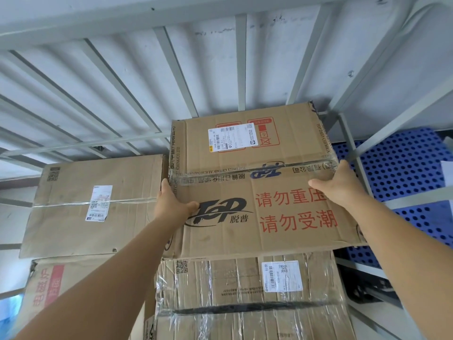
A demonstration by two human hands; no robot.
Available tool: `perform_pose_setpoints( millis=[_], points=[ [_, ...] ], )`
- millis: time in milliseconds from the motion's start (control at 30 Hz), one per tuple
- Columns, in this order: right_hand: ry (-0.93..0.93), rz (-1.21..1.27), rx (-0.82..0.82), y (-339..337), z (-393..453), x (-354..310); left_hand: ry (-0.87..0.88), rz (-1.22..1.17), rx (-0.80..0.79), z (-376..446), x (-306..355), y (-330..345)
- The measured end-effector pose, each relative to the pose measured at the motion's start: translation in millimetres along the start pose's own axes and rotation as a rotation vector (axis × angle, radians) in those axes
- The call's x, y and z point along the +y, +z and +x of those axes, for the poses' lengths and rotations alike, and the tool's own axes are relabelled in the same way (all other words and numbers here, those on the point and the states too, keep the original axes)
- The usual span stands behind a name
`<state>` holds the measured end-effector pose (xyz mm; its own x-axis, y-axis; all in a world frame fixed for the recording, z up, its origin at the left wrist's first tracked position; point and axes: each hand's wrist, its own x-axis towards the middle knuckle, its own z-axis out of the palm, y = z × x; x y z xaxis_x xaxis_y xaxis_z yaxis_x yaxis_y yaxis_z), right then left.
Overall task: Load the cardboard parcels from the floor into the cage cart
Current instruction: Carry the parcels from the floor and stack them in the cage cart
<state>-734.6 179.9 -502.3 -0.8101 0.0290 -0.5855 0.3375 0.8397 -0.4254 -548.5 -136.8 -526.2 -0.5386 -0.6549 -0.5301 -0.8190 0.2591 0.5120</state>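
two hands on top box [257, 192], stacked in cage cart [157, 45] at 1 o'clock. left hand [171, 204], right hand [340, 185] grip its side edges, thumbs over top. push level toward 12 o'clock bars, flush with neighbour box [93, 204] at 9.

Four cardboard parcels show. One, the printed "TOP" parcel [257, 187], sits between the left hand [171, 204] and the right hand [340, 185]. One plain parcel [93, 204] lies just left of the left hand. One red-lettered parcel [46, 290] lies below that. One tape-wrapped parcel [247, 298] lies beneath both hands. Two hands, three white shipping labels, one blue perforated panel [402, 173] right of the right hand.
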Motion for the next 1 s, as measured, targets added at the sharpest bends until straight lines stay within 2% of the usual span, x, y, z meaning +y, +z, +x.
perform_pose_setpoints(
  millis=[167,400,700,1000],
  points=[
    [0.083,-0.109,-0.044,8,-20,15,-0.027,0.005,0.019,-12,-7,6],
    [0.055,0.018,-0.064,22,-52,10,-0.042,-0.106,-0.009,-31,-28,-20],
    [-0.131,0.1,-0.126,101,-130,-77,-0.094,-0.242,0.122,-56,-122,-143],
    [-0.212,0.121,-0.217,234,-205,-164,-0.107,-0.17,0.234,-38,-237,-274]
  ],
)
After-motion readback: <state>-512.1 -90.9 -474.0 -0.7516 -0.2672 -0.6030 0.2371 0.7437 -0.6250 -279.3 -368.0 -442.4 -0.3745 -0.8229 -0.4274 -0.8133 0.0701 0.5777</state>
